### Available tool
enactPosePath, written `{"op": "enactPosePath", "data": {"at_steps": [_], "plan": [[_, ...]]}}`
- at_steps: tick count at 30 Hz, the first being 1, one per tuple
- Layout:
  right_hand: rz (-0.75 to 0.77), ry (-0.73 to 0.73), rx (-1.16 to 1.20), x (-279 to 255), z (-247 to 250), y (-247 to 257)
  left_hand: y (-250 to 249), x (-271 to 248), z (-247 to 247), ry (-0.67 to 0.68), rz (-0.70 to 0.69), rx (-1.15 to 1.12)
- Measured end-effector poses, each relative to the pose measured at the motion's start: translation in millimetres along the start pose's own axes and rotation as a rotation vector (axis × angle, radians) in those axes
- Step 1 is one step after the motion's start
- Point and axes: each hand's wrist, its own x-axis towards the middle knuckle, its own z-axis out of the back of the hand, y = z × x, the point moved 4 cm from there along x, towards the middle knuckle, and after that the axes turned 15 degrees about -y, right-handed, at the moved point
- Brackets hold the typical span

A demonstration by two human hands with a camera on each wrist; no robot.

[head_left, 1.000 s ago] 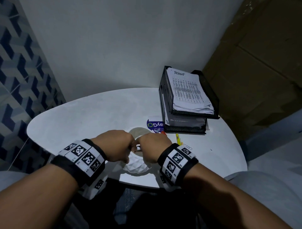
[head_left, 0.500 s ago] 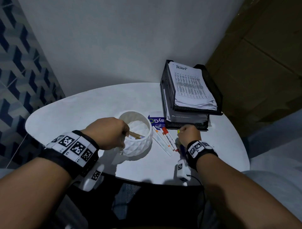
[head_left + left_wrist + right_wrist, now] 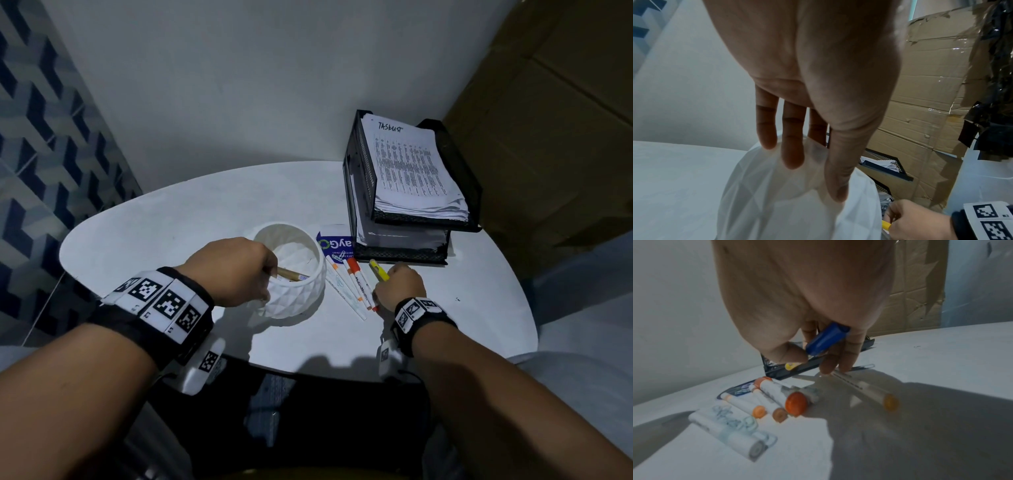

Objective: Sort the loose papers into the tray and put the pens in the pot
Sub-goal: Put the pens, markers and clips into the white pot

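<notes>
Fingers (image 3: pixel 793 146) of the left hand (image 3: pixel 236 270) curl over the rim of the white pot (image 3: pixel 294 274), holding it steady. Right hand (image 3: pixel 399 287), at 3 o'clock from the pot, has its fingers closed round a blue pen (image 3: pixel 825 339). One brown pen (image 3: pixel 291 274) is in the pot. Four pens (image 3: pixel 349 284) lie loose on the tabletop (image 3: pixel 171 219). Papers (image 3: pixel 407 168) sit in the tray (image 3: pixel 459 171). A blue card (image 3: pixel 334 245) is left out.

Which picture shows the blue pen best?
The right wrist view: the blue pen sits large and clear, gripped in the right hand. In the head view that hand hides it. The left wrist view shows only a yellow pen, no blue one.
</notes>
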Motion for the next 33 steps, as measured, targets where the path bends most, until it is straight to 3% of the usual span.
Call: {"op": "enactPosePath", "data": {"at_steps": [4, 9, 13, 22, 26, 30, 33], "plan": [[0.013, 0.091, -0.005, -7, -6, 13, -1, 0, 0, 0.005, -0.003, -0.003], [0.121, 0.107, -0.115, -19, -12, 22, 2, -3, -1, -0.006, -0.01, -0.004], [0.122, 0.13, -0.184, -23, -17, 15, 3, -2, -2, 0.004, -0.01, -0.006], [0.135, 0.077, -0.023, -21, -2, 22, 2, -3, 0, 0.005, -0.043, 0.015], [0.244, 0.024, 0.151, -27, 29, 58, 0, -4, 2, 0.026, -0.044, 0.015], [0.478, 0.092, 0.296, -48, 62, 101, -3, -7, 5, 0.041, -0.066, 0.015], [0.7, 0.156, 0.14, -72, 76, 121, -7, -11, 6, 0.052, -0.092, 0.016]]}}
